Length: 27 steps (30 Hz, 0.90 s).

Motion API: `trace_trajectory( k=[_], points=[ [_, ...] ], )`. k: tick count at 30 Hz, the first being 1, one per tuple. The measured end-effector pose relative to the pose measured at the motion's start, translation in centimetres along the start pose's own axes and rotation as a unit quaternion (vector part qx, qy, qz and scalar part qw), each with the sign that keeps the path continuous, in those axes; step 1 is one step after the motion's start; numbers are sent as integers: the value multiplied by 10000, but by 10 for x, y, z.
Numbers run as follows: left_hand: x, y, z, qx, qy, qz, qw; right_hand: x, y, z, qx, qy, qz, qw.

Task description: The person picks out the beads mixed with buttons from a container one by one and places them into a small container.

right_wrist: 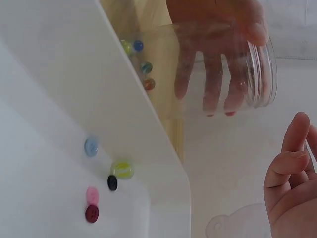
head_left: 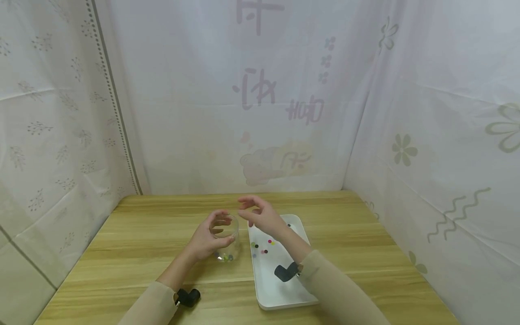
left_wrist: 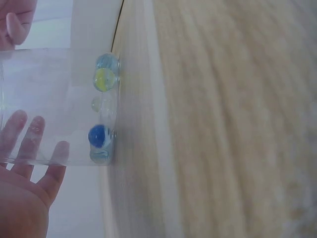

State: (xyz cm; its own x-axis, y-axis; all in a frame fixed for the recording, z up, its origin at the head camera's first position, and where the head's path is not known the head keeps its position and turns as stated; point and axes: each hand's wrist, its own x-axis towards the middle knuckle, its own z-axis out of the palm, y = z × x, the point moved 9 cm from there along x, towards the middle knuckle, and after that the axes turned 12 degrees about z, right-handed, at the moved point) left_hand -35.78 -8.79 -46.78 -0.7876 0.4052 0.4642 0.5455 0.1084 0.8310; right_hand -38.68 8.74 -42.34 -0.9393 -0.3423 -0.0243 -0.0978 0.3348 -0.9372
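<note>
My left hand [head_left: 207, 239] holds a clear plastic jar [head_left: 237, 228] upright on the wooden table, thumb on one side near the rim and fingers round the other. Several glass marbles [left_wrist: 104, 79], blue, yellow and teal ones among them, lie on the jar's bottom. Close to the jar's mouth is my right hand [head_left: 264, 219], its fingers loosely bent and apart from the thumb, with nothing visible between them. Under the right forearm stands a white tray [head_left: 266, 289]. Inside it lie a yellow-green marble [right_wrist: 123, 168] and several buttons, including a pink button [right_wrist: 92, 195] and a light blue button [right_wrist: 91, 147].
The wood-grain table [head_left: 162, 225] reaches back to a printed white curtain [head_left: 195, 135], and more curtains hang on both sides. The tray's raised wall [right_wrist: 143, 109] stands just right of the jar. Each wrist carries a black camera [head_left: 188, 298].
</note>
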Motion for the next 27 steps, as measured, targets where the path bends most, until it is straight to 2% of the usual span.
trace_trajectory(
  k=[11,20,27],
  points=[
    [0,-3,-1,82,54,-65,9999,-3,26,-21,-243,280,202,9991],
    [0,-2,0,142,70,-95,9998,-4,52,-30,-418,102,495,9978],
    [0,-1,0,65,87,-100,9999,-5,64,-29,-658,-167,651,9956]
  ],
)
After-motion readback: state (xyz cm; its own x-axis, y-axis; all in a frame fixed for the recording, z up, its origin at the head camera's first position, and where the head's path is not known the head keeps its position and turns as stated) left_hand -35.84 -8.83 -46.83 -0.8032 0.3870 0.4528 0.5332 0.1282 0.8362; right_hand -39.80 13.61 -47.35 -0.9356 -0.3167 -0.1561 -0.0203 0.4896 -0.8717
